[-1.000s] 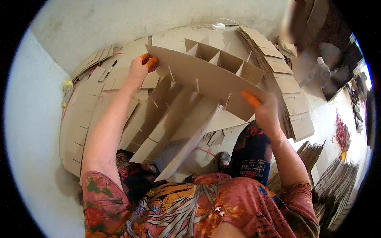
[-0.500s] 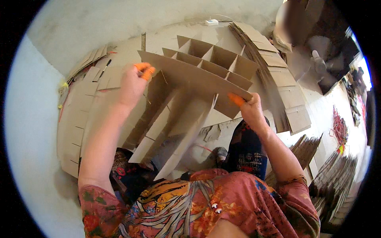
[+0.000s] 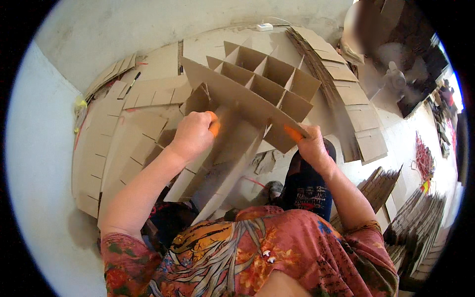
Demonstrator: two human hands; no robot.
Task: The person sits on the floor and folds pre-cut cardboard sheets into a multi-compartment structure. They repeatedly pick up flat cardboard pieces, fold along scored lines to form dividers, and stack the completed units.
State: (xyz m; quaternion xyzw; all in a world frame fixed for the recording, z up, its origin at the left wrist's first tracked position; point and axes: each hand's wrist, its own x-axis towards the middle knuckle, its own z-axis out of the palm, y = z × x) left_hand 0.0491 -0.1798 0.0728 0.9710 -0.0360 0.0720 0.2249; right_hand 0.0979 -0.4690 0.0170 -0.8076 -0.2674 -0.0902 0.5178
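Observation:
A brown cardboard divider grid (image 3: 264, 72) of interlocked strips stands in front of me, its square cells on the far side. A wide cardboard cross strip (image 3: 232, 91) runs across its near side, slanting down to the right. My right hand (image 3: 314, 148), with an orange finger cover, pinches the right end of this cross strip. My left hand (image 3: 193, 133), also with orange finger covers, is closed at the upper part of a lengthwise cardboard strip just below the cross strip. Another lengthwise strip (image 3: 235, 171) reaches toward my lap. The left fingertips are partly hidden.
Flat slotted cardboard sheets (image 3: 94, 158) lie at the left, with a black marker (image 3: 132, 84) on them. A long row of stacked strips (image 3: 354, 111) stands at the right. More strip bundles (image 3: 415, 227) are at the lower right, near red twine (image 3: 423, 156). A white wall (image 3: 44, 128) borders the left.
My left hand has come down and to the right, from near the cross strip's left end to the lengthwise strip. The cross strip tilts more steeply; my right hand keeps its hold.

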